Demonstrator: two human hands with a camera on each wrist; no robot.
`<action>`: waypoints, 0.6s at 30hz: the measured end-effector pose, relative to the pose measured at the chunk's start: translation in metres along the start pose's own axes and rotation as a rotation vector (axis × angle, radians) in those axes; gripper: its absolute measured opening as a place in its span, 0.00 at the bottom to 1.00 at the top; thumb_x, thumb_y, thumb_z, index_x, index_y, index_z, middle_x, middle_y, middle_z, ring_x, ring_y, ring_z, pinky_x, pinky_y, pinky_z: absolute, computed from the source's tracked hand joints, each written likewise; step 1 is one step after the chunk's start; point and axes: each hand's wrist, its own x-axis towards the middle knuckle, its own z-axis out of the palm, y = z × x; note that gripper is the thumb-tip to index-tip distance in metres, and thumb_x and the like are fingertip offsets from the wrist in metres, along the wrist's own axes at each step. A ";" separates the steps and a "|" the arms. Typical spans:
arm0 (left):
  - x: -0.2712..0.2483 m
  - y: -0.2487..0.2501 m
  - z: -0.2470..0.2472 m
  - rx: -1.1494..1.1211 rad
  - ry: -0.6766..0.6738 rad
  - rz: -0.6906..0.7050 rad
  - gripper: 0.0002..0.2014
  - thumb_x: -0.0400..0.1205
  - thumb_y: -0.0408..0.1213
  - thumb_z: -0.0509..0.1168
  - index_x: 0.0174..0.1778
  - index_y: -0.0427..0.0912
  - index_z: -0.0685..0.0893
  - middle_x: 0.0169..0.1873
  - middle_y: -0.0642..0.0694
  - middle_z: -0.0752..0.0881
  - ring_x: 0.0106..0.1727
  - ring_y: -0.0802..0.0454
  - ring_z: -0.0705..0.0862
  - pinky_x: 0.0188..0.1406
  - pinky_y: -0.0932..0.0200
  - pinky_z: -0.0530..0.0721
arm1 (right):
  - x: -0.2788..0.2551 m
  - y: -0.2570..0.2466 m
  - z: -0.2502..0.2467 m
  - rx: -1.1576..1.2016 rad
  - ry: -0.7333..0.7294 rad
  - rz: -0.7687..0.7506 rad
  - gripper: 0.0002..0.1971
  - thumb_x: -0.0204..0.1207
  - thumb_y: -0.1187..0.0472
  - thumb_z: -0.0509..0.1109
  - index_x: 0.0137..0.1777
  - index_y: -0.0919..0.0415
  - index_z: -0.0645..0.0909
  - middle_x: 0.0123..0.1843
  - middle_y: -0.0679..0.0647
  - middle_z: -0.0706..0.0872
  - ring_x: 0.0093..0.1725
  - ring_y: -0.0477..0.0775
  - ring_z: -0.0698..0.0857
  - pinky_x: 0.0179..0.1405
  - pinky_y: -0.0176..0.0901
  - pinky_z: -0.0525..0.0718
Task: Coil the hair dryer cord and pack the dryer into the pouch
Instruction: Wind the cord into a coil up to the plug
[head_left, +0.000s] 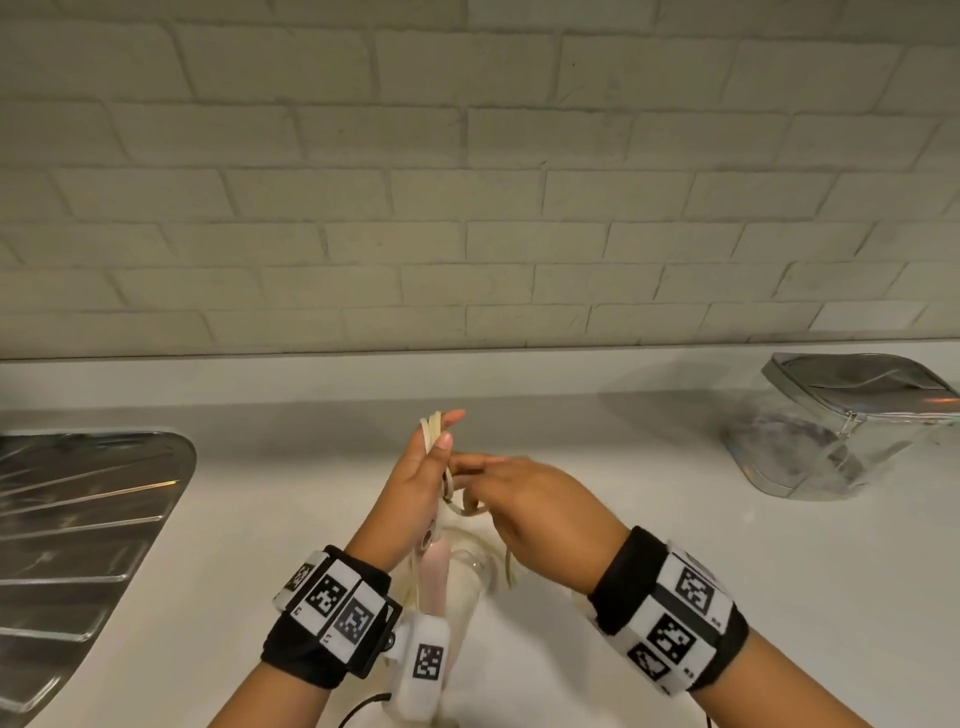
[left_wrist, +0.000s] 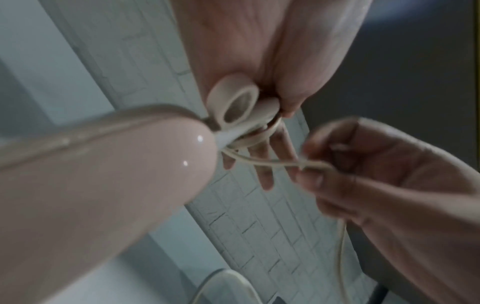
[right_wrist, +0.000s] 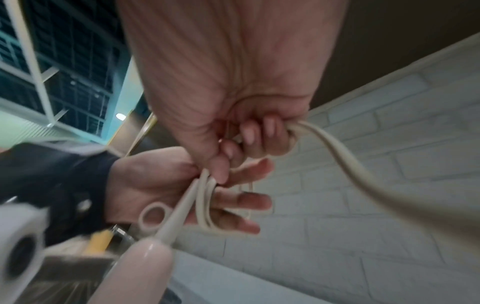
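Observation:
Low over the white counter (head_left: 701, 597) I hold a pale pink hair dryer (head_left: 435, 574); its handle end (left_wrist: 103, 174) points up towards my hands. Several loops of its cream cord (head_left: 432, 427) wrap round my left hand (head_left: 441, 441), and the thumb pinches them against the fingers. The loops (right_wrist: 205, 205) lie across the left fingers (right_wrist: 249, 200), beside the dryer's hanging ring (left_wrist: 236, 102). Just to the right, my right hand (head_left: 488, 470) grips the free run of cord (right_wrist: 350, 164) in curled fingers. The clear pouch (head_left: 831, 436), silver-trimmed with its zip open, sits at the far right.
A steel sink drainboard (head_left: 78, 519) takes up the left side of the counter. A white brick wall (head_left: 467, 182) rises right behind it. Bare countertop lies between my hands and the pouch.

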 end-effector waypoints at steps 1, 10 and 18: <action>-0.001 0.003 0.002 0.035 -0.003 0.004 0.13 0.85 0.43 0.48 0.60 0.58 0.74 0.26 0.57 0.87 0.35 0.65 0.85 0.44 0.66 0.81 | 0.001 -0.001 -0.007 0.068 0.062 0.024 0.10 0.69 0.72 0.61 0.45 0.58 0.77 0.46 0.54 0.87 0.44 0.56 0.81 0.40 0.42 0.75; -0.010 0.007 0.011 0.144 -0.134 -0.045 0.17 0.71 0.55 0.69 0.53 0.53 0.83 0.18 0.53 0.80 0.16 0.58 0.73 0.37 0.45 0.86 | 0.002 0.044 -0.037 0.176 0.352 0.385 0.11 0.67 0.61 0.76 0.39 0.51 0.75 0.31 0.47 0.79 0.30 0.45 0.76 0.29 0.36 0.73; -0.009 0.009 -0.005 0.102 -0.006 -0.094 0.17 0.79 0.48 0.61 0.27 0.44 0.76 0.09 0.52 0.69 0.10 0.55 0.65 0.22 0.58 0.73 | -0.019 0.077 -0.064 0.261 0.211 0.446 0.19 0.59 0.52 0.81 0.20 0.54 0.73 0.18 0.46 0.72 0.21 0.44 0.68 0.23 0.34 0.65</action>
